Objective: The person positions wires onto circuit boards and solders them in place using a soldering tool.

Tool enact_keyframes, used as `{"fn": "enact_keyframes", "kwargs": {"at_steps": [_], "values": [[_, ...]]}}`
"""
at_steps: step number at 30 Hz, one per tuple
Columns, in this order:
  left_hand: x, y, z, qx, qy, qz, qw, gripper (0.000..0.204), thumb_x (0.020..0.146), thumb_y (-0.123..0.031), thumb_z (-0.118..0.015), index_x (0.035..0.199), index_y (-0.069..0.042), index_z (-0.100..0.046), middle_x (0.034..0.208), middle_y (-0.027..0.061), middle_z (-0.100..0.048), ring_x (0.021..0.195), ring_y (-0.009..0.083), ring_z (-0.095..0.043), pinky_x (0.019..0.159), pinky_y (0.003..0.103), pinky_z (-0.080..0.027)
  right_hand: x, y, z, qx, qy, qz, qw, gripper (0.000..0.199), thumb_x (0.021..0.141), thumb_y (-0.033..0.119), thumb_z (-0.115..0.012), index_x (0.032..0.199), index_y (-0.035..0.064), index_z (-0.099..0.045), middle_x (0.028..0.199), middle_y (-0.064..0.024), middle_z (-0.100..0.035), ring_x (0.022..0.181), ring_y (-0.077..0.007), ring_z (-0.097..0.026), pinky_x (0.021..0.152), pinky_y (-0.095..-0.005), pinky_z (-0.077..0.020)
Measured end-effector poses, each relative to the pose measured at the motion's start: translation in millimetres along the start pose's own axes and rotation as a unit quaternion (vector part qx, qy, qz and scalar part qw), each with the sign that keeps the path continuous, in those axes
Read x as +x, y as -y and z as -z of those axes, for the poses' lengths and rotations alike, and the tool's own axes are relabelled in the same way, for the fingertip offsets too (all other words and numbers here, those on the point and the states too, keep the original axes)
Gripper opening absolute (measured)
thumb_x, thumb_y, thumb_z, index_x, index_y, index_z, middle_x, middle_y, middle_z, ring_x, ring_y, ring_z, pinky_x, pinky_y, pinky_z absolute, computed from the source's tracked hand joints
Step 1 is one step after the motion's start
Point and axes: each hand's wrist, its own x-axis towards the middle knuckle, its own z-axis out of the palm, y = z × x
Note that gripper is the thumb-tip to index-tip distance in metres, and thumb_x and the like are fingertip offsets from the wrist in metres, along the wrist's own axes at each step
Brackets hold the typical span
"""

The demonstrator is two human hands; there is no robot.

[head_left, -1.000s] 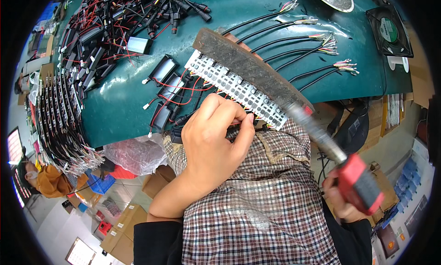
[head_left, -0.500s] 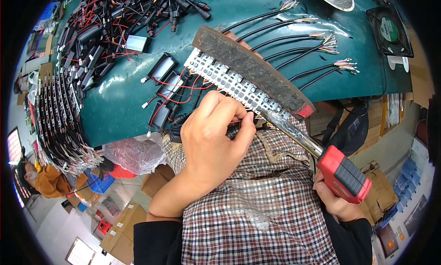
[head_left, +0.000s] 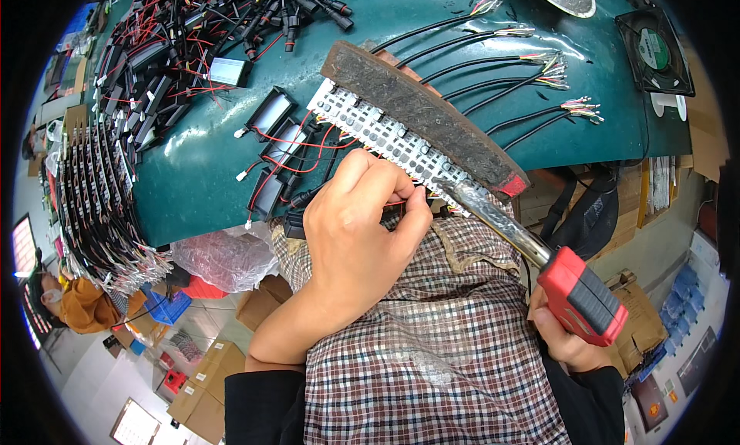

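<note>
My right hand (head_left: 566, 337) grips the red-and-black handle of a soldering iron (head_left: 582, 297). Its metal shaft points up and left, and the tip rests at the near edge of a white circuit board panel (head_left: 393, 141) by its right end. Close to that tip, my left hand (head_left: 362, 218) is closed in a pinch at the panel's near edge. A thin red wire (head_left: 395, 204) shows between thumb and forefinger; the fingers partly hide it. Along the panel's far side lies a heavy dark bar (head_left: 424, 117) with a red patch on one end.
Black cables (head_left: 470, 67) with stripped coloured ends stick out beyond the bar. Open black housings (head_left: 271, 114) with red leads lie left of the panel. Far left are a pile of wired connectors (head_left: 208, 21) and hanging strips (head_left: 100, 191). A fan (head_left: 654, 50) stands far right.
The soldering iron and my right hand have shifted slightly right and down. My left hand stays almost in place, still pinching.
</note>
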Motion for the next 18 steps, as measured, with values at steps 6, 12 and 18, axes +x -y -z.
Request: {"fn": "enact_keyframes", "kwargs": {"at_steps": [6, 12, 18], "values": [[1, -1, 1, 0.004, 0.002, 0.003, 1.0, 0.017, 0.076, -0.002, -0.08, 0.078, -0.006, -0.063, 0.081, 0.0042, -0.061, 0.065, 0.0187, -0.067, 0.056, 0.031, -0.05, -1, -4, -2, -0.005, -0.005, 0.006, 1.0, 0.022, 0.075, 0.008, -0.079, 0.095, 0.0035, -0.071, 0.084, -0.0107, -0.07, 0.07, -0.0292, -0.071, 0.064, -0.0373, -0.0548], [1, 4, 2, 0.006, 0.002, 0.001, 1.0, 0.017, 0.076, -0.002, -0.08, 0.078, -0.006, -0.063, 0.081, 0.0042, -0.061, 0.065, 0.0189, -0.067, 0.056, 0.032, -0.051, 2, -3, -9, -0.005, -0.012, -0.014, 1.0, 0.021, 0.075, 0.009, -0.079, 0.094, 0.0037, -0.072, 0.083, -0.0106, -0.07, 0.071, -0.0292, -0.07, 0.064, -0.0372, -0.0546], [2, 2, 2, 0.009, 0.003, 0.004, 1.0, 0.018, 0.076, -0.002, -0.08, 0.077, -0.006, -0.063, 0.08, 0.0043, -0.06, 0.064, 0.0191, -0.067, 0.056, 0.032, -0.051, 3, 3, -2, -0.023, -0.008, 0.012, 1.0, 0.022, 0.073, 0.007, -0.079, 0.094, 0.0032, -0.072, 0.083, -0.0102, -0.07, 0.072, -0.03, -0.071, 0.065, -0.0387, -0.0552]]}}
